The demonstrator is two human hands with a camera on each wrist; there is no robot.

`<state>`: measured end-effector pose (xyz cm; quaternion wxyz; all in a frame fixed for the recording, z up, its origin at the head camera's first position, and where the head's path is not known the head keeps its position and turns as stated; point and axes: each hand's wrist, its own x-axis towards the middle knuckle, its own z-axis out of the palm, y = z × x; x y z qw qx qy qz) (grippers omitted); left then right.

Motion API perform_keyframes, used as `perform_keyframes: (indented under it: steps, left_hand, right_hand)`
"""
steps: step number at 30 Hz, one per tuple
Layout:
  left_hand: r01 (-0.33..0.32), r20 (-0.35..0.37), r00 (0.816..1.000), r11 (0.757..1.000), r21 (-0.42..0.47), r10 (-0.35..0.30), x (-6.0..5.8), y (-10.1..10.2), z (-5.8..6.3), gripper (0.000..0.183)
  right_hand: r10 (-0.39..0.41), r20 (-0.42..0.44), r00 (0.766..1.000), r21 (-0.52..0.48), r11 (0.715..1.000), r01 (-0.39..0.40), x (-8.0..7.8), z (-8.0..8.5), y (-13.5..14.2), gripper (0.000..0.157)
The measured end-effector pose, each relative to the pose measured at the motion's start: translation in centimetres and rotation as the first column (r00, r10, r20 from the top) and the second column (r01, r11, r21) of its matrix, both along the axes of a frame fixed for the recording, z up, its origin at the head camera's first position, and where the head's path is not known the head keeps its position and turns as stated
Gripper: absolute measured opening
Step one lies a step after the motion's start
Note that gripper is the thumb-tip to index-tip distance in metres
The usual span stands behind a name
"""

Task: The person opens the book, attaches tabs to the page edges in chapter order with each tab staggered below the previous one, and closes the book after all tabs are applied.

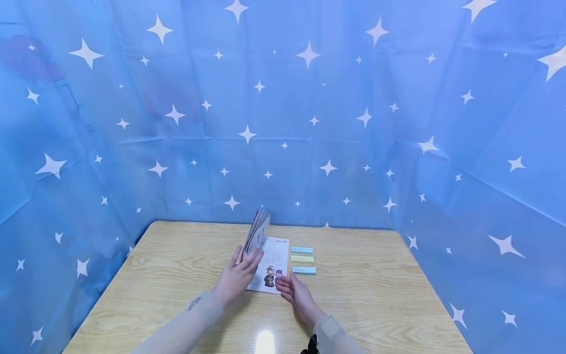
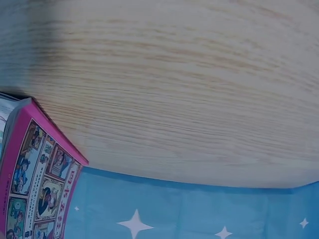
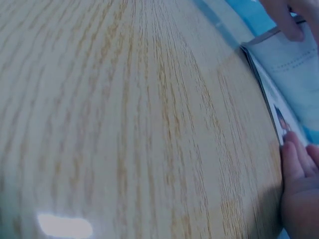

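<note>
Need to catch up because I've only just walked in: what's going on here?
A person has a book open on the wooden table. Their left hand holds one side of it raised, while their right hand is at the lower right corner of the flat page. Just right of the book lie three strips, one above another: a blue strip, a yellow strip and another blue strip. Neither hand holds a strip.

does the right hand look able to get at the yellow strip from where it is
Probably yes: the right hand is at the edge of the open book, holding nothing, and only the nearer blue strip lies between it and the yellow strip.
</note>
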<state>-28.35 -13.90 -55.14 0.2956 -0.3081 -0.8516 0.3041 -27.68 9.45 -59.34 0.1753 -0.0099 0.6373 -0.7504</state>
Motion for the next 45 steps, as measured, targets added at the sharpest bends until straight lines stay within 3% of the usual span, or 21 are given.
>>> perform_keyframes:
  steps: [4, 6, 15, 24, 32, 39, 45]
  left_hand:
    - [-0.021, -0.011, 1.000, 0.996, 0.091, 0.022, 0.0, -0.4, 0.1, 0.021]
    - [-0.042, -0.002, 0.999, 0.992, 0.119, 0.043, 0.0, -0.6, 0.1, 0.019]
    - [-0.140, 0.105, 0.987, 0.966, 0.215, 0.119, 0.6, -1.6, -0.1, 0.045]
    - [-0.158, 0.134, 0.984, 0.907, 0.390, 0.114, 0.9, -2.5, -0.5, 0.054]
    - [-0.253, 0.236, 0.957, 0.886, 0.389, 0.169, 1.0, -2.9, -1.1, 0.052]
    - [-0.265, 0.291, 0.943, 0.898, 0.352, 0.164, 0.8, -2.4, -1.6, 0.048]
    - [-0.282, 0.348, 0.926, 0.884, 0.372, 0.149, 0.6, -1.8, -2.3, 0.047]
  right_hand:
    - [-0.001, 0.005, 1.000, -0.001, 1.000, 0.001, 0.1, 0.1, 0.0, 0.067]
    - [-0.004, 0.006, 1.000, -0.003, 1.000, 0.004, 0.1, 0.2, 0.0, 0.067]
    - [-0.001, 0.004, 1.000, 0.012, 1.000, 0.001, 0.1, 0.1, 0.0, 0.065]
    - [-0.001, 0.006, 1.000, 0.037, 0.999, 0.001, 0.1, 0.2, 0.1, 0.065]
    - [0.009, -0.003, 1.000, 0.027, 1.000, -0.009, 0.1, 0.1, 0.1, 0.066]
    - [0.002, 0.000, 1.000, 0.026, 1.000, -0.002, -0.1, 0.0, 0.2, 0.066]
    - [0.007, -0.014, 1.000, 0.018, 1.000, -0.007, 0.2, 0.1, 0.1, 0.067]
